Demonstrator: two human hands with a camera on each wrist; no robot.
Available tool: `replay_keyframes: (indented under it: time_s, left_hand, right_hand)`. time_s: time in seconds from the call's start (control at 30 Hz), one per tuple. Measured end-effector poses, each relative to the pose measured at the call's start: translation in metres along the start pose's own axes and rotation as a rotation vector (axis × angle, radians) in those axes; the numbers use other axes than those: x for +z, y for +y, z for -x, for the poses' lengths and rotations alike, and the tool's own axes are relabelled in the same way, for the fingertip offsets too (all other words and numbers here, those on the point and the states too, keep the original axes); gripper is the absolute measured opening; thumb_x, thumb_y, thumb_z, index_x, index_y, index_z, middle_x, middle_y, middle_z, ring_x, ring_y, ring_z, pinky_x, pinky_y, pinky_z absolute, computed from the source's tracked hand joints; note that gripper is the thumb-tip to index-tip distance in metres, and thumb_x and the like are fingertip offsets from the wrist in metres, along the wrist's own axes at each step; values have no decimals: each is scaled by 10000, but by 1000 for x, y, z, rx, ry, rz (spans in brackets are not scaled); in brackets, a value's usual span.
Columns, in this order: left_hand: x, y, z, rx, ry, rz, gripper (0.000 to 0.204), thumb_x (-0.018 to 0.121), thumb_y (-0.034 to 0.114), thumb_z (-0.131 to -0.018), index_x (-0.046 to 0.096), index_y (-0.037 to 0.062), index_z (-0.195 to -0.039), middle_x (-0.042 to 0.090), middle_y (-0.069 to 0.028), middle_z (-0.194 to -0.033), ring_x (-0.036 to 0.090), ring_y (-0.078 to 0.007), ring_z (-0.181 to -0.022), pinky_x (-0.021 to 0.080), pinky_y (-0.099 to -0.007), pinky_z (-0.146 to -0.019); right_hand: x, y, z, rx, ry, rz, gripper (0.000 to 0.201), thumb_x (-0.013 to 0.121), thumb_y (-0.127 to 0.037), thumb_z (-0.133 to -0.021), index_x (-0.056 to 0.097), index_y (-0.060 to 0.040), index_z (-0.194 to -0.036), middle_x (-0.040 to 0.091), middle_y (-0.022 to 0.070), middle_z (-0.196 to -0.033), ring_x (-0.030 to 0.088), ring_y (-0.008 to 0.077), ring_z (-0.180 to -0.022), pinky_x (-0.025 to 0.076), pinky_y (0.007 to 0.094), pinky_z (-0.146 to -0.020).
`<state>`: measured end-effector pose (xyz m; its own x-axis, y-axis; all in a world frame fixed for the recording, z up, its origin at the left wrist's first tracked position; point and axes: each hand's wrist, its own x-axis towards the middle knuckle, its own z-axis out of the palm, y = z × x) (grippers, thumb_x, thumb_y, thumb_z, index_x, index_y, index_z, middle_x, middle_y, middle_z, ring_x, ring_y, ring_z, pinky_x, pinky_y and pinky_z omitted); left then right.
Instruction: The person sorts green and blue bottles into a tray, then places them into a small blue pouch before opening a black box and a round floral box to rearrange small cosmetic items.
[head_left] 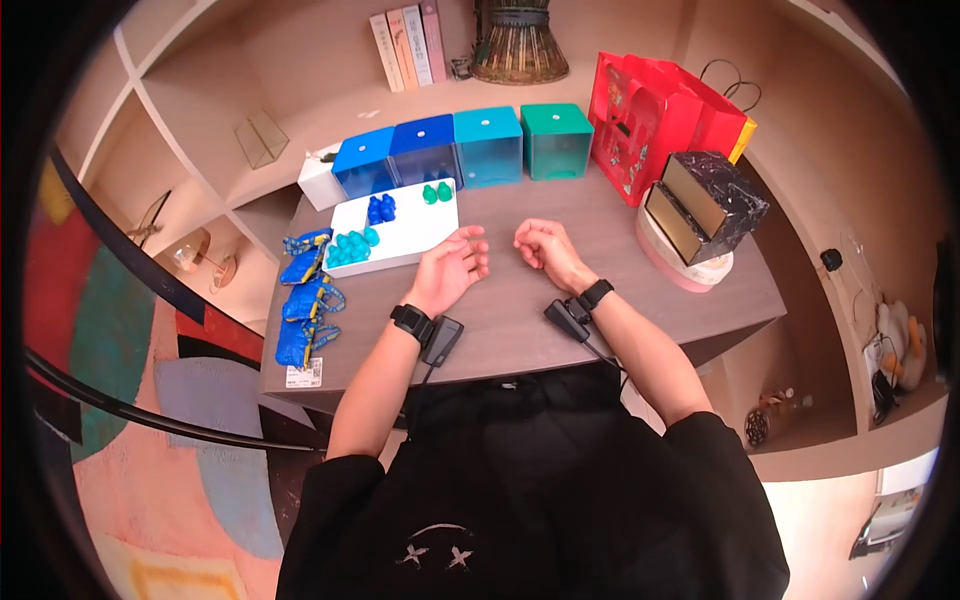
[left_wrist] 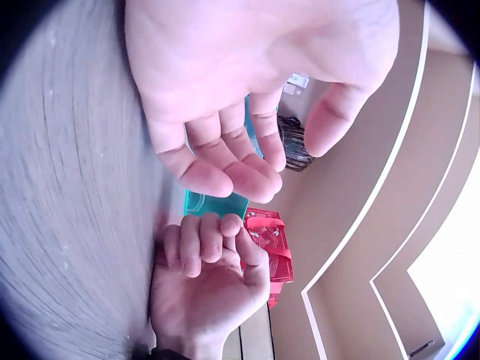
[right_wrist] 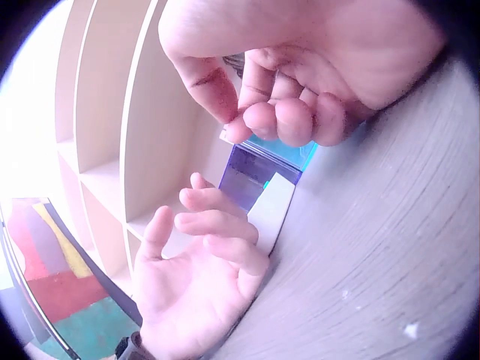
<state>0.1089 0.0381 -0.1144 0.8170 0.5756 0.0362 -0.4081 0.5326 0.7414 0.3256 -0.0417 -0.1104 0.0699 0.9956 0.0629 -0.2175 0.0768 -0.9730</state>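
Observation:
My left hand (head_left: pixel 450 272) rests on the desk beside the tray's right corner, palm turned inward, its fingers loosely bent around nothing. Facing it is my right hand (head_left: pixel 553 254), also on the desk, with fingers more curled and the thumb tip against the index finger; nothing shows in its grasp in the right wrist view. On the white tray (head_left: pixel 412 222) sit small glossy figures in separate groups: turquoise figures (head_left: pixel 350 246) at the front left, dark blue figures (head_left: pixel 381 208) behind them, and green figures (head_left: pixel 437 192) at the back right.
Behind the tray stand a blue box (head_left: pixel 363 162), a dark blue box (head_left: pixel 425 152), a turquoise box (head_left: pixel 489 147) and a green box (head_left: pixel 556 142). Small blue bags (head_left: pixel 302 300) lie left. Rightward are a red gift bag (head_left: pixel 640 125) and a black marbled box (head_left: pixel 722 200) on a round box (head_left: pixel 680 268).

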Motion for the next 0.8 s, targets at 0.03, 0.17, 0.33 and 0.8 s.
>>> replay_keyframes:
  time_s: [0.03,0.17,0.33,0.8]
  left_hand:
    - [-1,0,-1,-4,-9,-3,373,569,207,-908,545,43,-1242,608,-89,-1023,593,-192,-911,492,-352,-857]
    - [-2,0,0,6,20,-6,361,557,203,-917,546,47,-1242,608,-89,-1023,591,-189,-908,496,-345,-844]
    - [-5,1,0,8,20,4,352,562,199,-930,538,54,-1250,620,-92,-1012,591,-202,-905,498,-358,-846]
    - [-15,-3,4,69,72,-36,305,561,202,-978,545,50,-1242,628,-77,-1021,597,-184,-899,513,-334,-828]
  right_hand:
    - [0,0,-1,-9,-8,12,124,544,-115,-888,618,-58,-807,520,-23,-611,446,56,-512,319,225,-469]
    - [-1,-1,-1,2,32,-31,114,542,-130,-896,602,-68,-821,513,-31,-607,448,57,-506,313,220,-465]
    - [-4,-1,-1,-9,49,-95,127,542,-132,-904,606,-64,-818,513,-30,-605,450,56,-504,307,222,-455]
    - [-1,0,1,-30,33,18,112,548,-139,-920,599,-77,-843,525,-28,-624,454,60,-510,307,219,-468]
